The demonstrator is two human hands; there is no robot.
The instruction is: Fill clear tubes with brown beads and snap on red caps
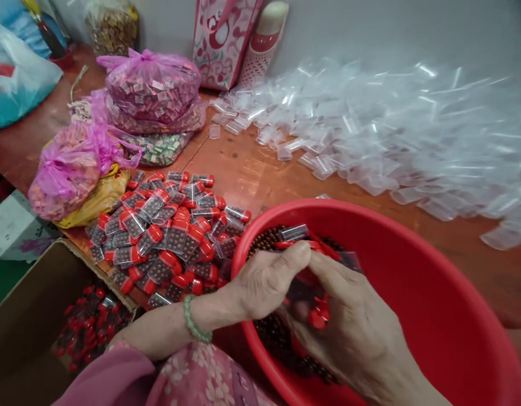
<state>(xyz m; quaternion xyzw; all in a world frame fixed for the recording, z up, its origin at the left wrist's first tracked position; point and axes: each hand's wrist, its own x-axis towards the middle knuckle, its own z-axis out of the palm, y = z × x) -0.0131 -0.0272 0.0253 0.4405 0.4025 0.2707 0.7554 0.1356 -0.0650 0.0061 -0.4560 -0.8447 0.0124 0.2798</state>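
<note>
My left hand [269, 279], with a green bead bracelet [193, 318] on its wrist, reaches over the near left rim of a red basin [413, 293]. My right hand [362, 310] curls in from the right, and the thumbs meet. Between the hands are red-capped clear plastic cases; a red cap [319, 313] shows in the right palm, while the fingers partly hide the rest. A short clear case [294, 232] pokes out beyond the left hand. Dark brown round beads [273, 332] lie in the basin beneath both hands.
A heap of filled red-capped cases [167, 231] covers the table on the left. Clear sleeves [370, 129] are piled along the wall. Pink bags [153, 90] stand behind; a cardboard box [23, 293] with more cases is at lower left.
</note>
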